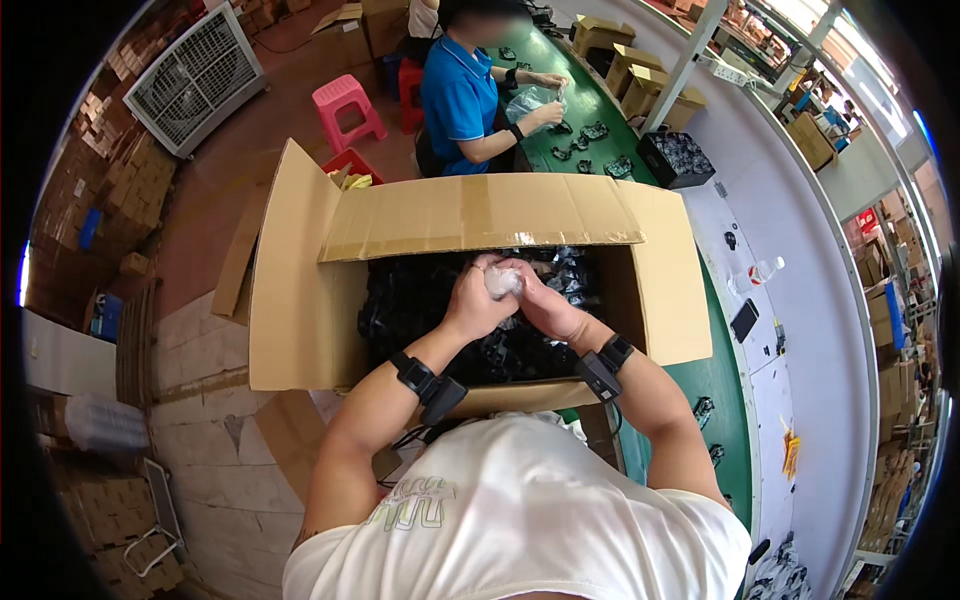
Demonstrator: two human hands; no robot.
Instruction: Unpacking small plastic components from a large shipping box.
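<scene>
Both hands meet over a large open cardboard box (480, 218). Between them is a small crumpled bundle of clear plastic (503, 282), perhaps a bag; anything inside it is hidden. My left hand (474, 300) is closed around the bundle's left side. From the right, my right hand (545, 303) closes on it too, fingertips close to those of the left. Under the hands, the box holds many black pieces (410, 310), some with a plastic shine; their kind cannot be made out. Each wrist wears a black strapped device.
The box flaps stand outward. A co-worker in a blue shirt (462, 95) handles a clear bag at the green table (590, 120), where black parts lie. A pink stool (348, 110), a bottle (765, 272), a phone (744, 319) and a large fan unit (195, 80) are around.
</scene>
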